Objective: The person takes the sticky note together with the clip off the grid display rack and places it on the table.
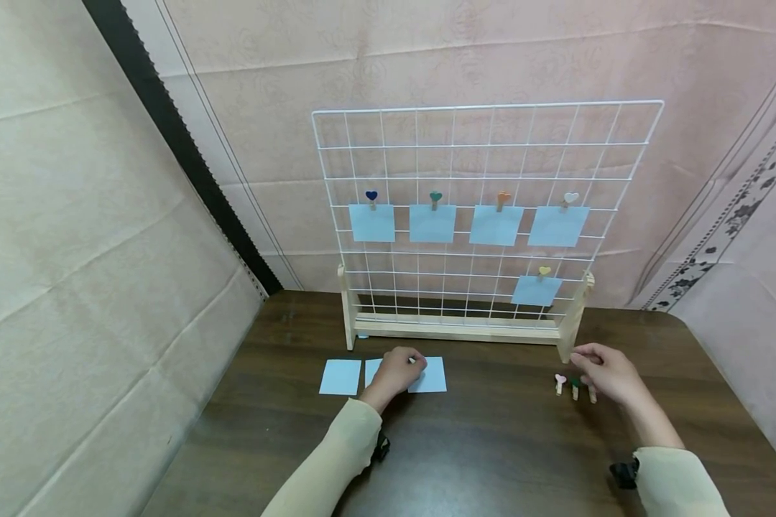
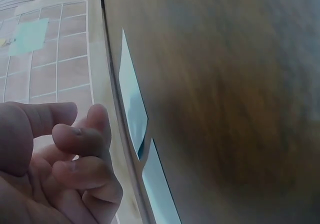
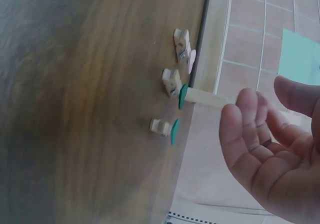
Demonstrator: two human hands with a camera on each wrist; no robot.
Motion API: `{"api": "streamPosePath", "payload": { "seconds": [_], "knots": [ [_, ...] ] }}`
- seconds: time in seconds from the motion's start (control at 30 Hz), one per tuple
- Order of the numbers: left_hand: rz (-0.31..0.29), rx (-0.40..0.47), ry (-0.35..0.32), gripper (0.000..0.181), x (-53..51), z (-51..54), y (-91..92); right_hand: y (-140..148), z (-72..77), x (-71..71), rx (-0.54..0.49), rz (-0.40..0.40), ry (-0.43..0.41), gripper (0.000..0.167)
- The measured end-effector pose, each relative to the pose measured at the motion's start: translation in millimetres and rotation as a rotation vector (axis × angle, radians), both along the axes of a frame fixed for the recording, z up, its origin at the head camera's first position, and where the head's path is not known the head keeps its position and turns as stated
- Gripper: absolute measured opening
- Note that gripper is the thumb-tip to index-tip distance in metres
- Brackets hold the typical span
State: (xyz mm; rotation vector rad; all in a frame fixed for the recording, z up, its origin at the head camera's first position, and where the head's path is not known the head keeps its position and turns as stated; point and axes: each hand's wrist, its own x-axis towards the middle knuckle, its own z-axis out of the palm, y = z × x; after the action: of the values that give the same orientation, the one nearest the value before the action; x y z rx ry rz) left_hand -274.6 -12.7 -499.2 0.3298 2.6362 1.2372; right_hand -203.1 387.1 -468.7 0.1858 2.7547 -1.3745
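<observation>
My left hand (image 1: 397,370) hovers over the blue cards on the table, partly covering the middle one (image 1: 371,370); another card (image 1: 340,377) lies to its left and one (image 1: 432,376) to its right. In the left wrist view the left hand (image 2: 75,159) has loosely bent fingers and holds nothing, beside two cards. My right hand (image 1: 611,373) is by several small wooden clips, among them a pink-heart clip (image 1: 560,383). In the right wrist view the right hand (image 3: 275,154) has thumb and fingers apart, empty, near the pink clip (image 3: 183,46) and two green-topped clips (image 3: 171,82).
A white wire grid (image 1: 488,146) stands in a wooden base (image 1: 455,330) behind the hands. Four blue cards hang in a row from heart clips, and a fifth card (image 1: 537,291) hangs lower right. Pale cloth (image 1: 103,251) surrounds the brown table (image 1: 478,445).
</observation>
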Motion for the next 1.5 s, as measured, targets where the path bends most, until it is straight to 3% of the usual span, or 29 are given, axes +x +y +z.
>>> {"api": "streamPosePath", "payload": {
  "seconds": [0.43,0.77,1.0,1.5],
  "knots": [
    [0.0,0.091,0.074,0.023,-2.0,7.6,22.4,-6.9,12.5,-5.1,-0.033,-0.035,0.175,0.048],
    [0.055,0.175,0.086,0.019,-0.2,20.6,42.1,-21.7,32.7,-24.6,-0.043,-0.071,0.328,0.049],
    [0.04,0.205,0.106,0.017,-0.8,24.4,52.0,-30.6,43.8,-33.9,-0.059,-0.061,0.368,0.047],
    [0.011,0.274,0.035,0.03,-1.2,31.6,67.1,-37.9,54.8,-44.5,-0.067,-0.099,0.4,0.048]
  ]
}}
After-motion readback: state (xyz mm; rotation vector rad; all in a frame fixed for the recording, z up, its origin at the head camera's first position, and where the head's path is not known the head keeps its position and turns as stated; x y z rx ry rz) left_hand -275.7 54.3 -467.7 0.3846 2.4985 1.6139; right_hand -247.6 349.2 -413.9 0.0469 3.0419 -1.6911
